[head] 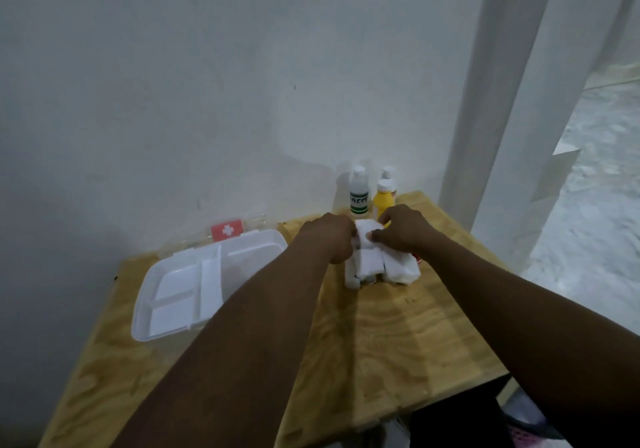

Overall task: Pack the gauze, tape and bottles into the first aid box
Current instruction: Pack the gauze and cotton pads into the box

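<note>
Pinching the gauze (372, 262) near the far edge of the table (398, 336), left hand (329, 239) and right hand (403, 231) both grip its top fold (soft, light, floppy). Gathering it bunched seems wisest. The first aid box (142, 321) lies open by the left edge.

Dim, flat, bluish light; soft overall blur; wide-angle bending at edges; faint shadows across the table (415, 336).

Left hand (327, 239) and right hand (401, 229) gripping white gauze (372, 264) at frame centre, open first aid box (207, 285) left, bottles (372, 193) behind, wooden surface (398, 343)
</note>
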The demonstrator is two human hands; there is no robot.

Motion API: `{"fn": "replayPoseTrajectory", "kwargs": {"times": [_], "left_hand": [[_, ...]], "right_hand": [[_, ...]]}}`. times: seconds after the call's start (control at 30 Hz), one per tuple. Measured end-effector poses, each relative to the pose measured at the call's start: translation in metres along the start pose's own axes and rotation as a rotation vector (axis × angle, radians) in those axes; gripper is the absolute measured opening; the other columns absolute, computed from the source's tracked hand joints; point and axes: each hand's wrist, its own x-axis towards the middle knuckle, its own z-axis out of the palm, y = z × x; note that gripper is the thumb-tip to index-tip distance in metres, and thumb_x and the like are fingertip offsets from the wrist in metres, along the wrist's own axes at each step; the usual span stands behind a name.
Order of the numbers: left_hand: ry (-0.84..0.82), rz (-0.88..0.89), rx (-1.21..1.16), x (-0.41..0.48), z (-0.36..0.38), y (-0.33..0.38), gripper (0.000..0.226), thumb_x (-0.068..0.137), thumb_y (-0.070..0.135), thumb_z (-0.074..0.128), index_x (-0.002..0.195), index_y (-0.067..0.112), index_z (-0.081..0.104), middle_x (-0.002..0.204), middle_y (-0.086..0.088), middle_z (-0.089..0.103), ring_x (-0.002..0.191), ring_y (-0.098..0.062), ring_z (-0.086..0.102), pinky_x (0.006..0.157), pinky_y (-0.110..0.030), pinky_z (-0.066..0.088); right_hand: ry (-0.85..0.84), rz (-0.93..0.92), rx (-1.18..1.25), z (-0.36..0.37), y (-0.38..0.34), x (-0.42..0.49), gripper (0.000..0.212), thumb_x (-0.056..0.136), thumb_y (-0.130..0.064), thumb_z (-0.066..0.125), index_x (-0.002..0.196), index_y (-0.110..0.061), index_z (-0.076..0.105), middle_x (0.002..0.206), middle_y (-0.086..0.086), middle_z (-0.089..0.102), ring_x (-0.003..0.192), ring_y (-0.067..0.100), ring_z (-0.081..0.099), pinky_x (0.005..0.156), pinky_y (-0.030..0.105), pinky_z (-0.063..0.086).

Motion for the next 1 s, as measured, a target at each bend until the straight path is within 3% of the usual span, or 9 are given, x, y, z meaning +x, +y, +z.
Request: {"fn": "replayPoseTrajectory", "kwargs": {"times": [0.1, 0.2, 0.3, 0.4, 0.63, 0.73, 0.83, 0.93, 1.0], "left_hand": [[-0.019, -0.003, -0.04, 0.009, 0.002, 0.001, 0.037, 0.092, 0.023, 0.058, 0.129, 0.02, 0.061, 0.122, -0.008, 0.063, 0.107, -0.027, 0.061, 0.089, -0.041, 0.054], [0.004, -0.015, -0.091, 0.018, 0.006, 0.0, 0.032, 0.092, 0.026, 0.056, 0.12, 0.014, 0.064, 0.119, -0.01, 0.065, 0.103, -0.029, 0.061, 0.089, -0.044, 0.054], [0.033, -0.044, -0.146, 0.024, 0.009, 0.001, 0.025, 0.093, 0.034, 0.054, 0.102, 0.011, 0.061, 0.108, -0.011, 0.065, 0.096, -0.03, 0.061, 0.083, -0.042, 0.053], [0.054, -0.08, -0.204, 0.029, 0.015, 0.002, 0.029, 0.089, 0.043, 0.06, 0.092, 0.015, 0.057, 0.099, -0.01, 0.065, 0.094, -0.029, 0.062, 0.083, -0.043, 0.054], [0.109, -0.123, -0.369, 0.028, 0.016, 0.003, 0.058, 0.08, 0.036, 0.076, 0.129, 0.016, 0.051, 0.126, -0.008, 0.057, 0.113, -0.029, 0.057, 0.095, -0.045, 0.051], [0.111, -0.139, -0.447, 0.027, 0.011, 0.004, 0.051, 0.083, 0.028, 0.074, 0.128, 0.012, 0.056, 0.127, -0.012, 0.059, 0.114, -0.03, 0.058, 0.095, -0.042, 0.052], [0.108, -0.121, -0.526, 0.025, 0.005, 0.004, 0.04, 0.085, 0.019, 0.072, 0.123, 0.01, 0.065, 0.123, -0.013, 0.065, 0.11, -0.029, 0.061, 0.085, -0.031, 0.052], [0.09, -0.111, -0.579, 0.023, 0.002, 0.003, 0.039, 0.084, 0.016, 0.072, 0.122, 0.01, 0.062, 0.122, -0.011, 0.063, 0.11, -0.028, 0.06, 0.085, -0.031, 0.05], [0.077, -0.112, -0.585, 0.022, 0.001, 0.003, 0.047, 0.084, 0.019, 0.072, 0.127, 0.011, 0.054, 0.126, -0.011, 0.058, 0.113, -0.028, 0.057, 0.088, -0.034, 0.049]], "right_hand": [[-0.011, -0.018, 0.025, 0.003, 0.004, 0.002, 0.033, 0.08, -0.031, 0.074, 0.101, -0.006, 0.068, 0.107, 0.012, 0.066, 0.096, 0.026, 0.061, 0.076, 0.032, 0.046], [-0.016, -0.001, 0.105, 0.0, 0.011, 0.005, 0.021, 0.076, -0.025, 0.076, 0.089, -0.011, 0.066, 0.093, 0.009, 0.065, 0.083, 0.021, 0.058, 0.063, 0.029, 0.043], [-0.004, 0.041, 0.288, -0.008, 0.018, 0.006, 0.027, 0.073, -0.019, 0.077, 0.094, -0.008, 0.064, 0.085, 0.009, 0.063, 0.07, 0.018, 0.058, 0.05, 0.024, 0.041], [-0.018, 0.083, 0.46, -0.019, 0.022, 0.003, 0.035, 0.075, -0.017, 0.076, 0.105, -0.014, 0.058, 0.092, 0.009, 0.063, 0.07, 0.019, 0.061, 0.047, 0.026, 0.044], [-0.069, 0.065, 0.522, -0.029, 0.025, -0.005, 0.015, 0.086, -0.018, 0.068, 0.094, -0.007, 0.061, 0.082, 0.008, 0.058, 0.062, 0.018, 0.055, 0.04, 0.022, 0.041], [-0.07, 0.076, 0.542, -0.028, 0.027, -0.005, 0.015, 0.083, -0.015, 0.07, 0.09, -0.007, 0.059, 0.083, 0.014, 0.061, 0.057, 0.02, 0.057, 0.037, 0.02, 0.041], [-0.083, 0.079, 0.595, -0.029, 0.028, -0.005, 0.013, 0.084, -0.009, 0.069, 0.091, -0.009, 0.058, 0.087, 0.022, 0.069, 0.066, 0.026, 0.069, 0.043, 0.024, 0.048], [-0.104, 0.092, 0.644, -0.034, 0.028, -0.007, 0.02, 0.085, -0.008, 0.07, 0.1, -0.008, 0.057, 0.09, 0.02, 0.069, 0.07, 0.027, 0.071, 0.041, 0.022, 0.047], [-0.096, 0.085, 0.644, -0.036, 0.03, -0.007, 0.02, 0.085, -0.008, 0.071, 0.1, -0.008, 0.058, 0.092, 0.023, 0.069, 0.074, 0.031, 0.072, 0.049, 0.031, 0.054]]}}
